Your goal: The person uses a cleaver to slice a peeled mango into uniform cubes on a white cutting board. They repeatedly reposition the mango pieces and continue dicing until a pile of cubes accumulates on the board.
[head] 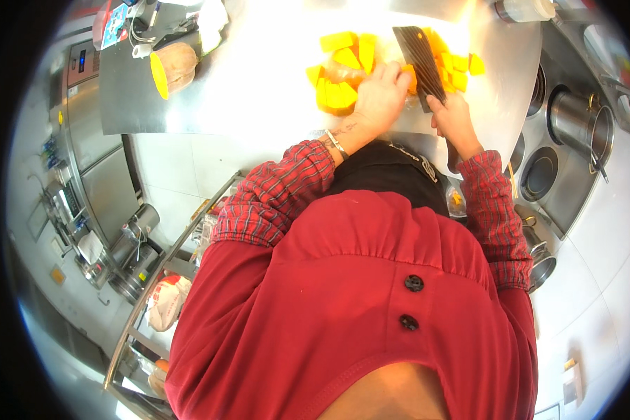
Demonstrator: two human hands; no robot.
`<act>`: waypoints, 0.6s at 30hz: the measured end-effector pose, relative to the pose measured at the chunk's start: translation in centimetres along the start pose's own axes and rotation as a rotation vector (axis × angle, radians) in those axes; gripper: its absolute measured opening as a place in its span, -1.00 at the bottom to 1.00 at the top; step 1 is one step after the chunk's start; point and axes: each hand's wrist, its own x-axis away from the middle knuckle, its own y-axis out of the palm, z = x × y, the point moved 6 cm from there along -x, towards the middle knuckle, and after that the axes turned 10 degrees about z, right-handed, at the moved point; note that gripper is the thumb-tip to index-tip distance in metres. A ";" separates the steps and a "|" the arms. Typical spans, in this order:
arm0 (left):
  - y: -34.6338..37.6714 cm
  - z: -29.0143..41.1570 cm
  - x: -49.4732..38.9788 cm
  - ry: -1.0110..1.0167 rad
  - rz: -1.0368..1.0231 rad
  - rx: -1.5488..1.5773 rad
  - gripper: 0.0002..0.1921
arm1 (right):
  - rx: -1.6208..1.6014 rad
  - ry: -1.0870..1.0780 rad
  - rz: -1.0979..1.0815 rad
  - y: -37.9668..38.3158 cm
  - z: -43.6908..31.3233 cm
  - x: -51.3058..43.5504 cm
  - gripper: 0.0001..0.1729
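Note:
My right hand (454,119) grips the handle of a kitchen cleaver. Its dark, ridged blade (419,60) stands between cut orange pumpkin pieces. Just left of the blade, my left hand (380,95) has curled fingertips on a pumpkin piece (410,77), steadying it. Chunks of pumpkin (337,96) lie beside my left hand, some with tan rind showing. Smaller cut pieces (458,73) sit to the right of the blade. Strong glare washes out the surface beneath them, so a cutting board cannot be made out.
A larger pumpkin section (176,68) lies on the steel table (131,113) at left, near cables and small items. A lidded container (525,9) stands at the far right. Beyond the right edge are a stove with a steel pot (577,123); a metal rack (152,294) stands at left.

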 end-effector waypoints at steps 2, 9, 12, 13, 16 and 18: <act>0.4 -0.2 -0.1 -0.041 -0.043 -0.001 -0.67 | -0.032 0.008 0.022 -0.4 0.0 0.4 -0.69; 0.1 -1.1 -2.4 0.012 -0.035 0.057 -0.66 | -0.061 0.033 0.054 -3.1 0.9 3.6 -0.63; -1.0 -1.3 -1.8 -0.019 0.053 0.103 -0.70 | 0.111 -0.038 0.045 -4.0 1.4 4.4 -0.67; -1.1 -1.5 -1.2 -0.084 0.044 0.100 -0.72 | 0.172 -0.151 0.076 -4.3 1.0 4.6 -0.68; -1.7 -1.9 0.6 -0.211 0.014 0.090 -0.79 | 0.359 -0.436 0.139 -4.6 0.0 5.5 -0.71; -1.9 -1.9 1.2 -0.200 -0.012 0.073 -0.81 | 0.506 -0.546 0.129 -4.6 -0.3 5.8 -0.74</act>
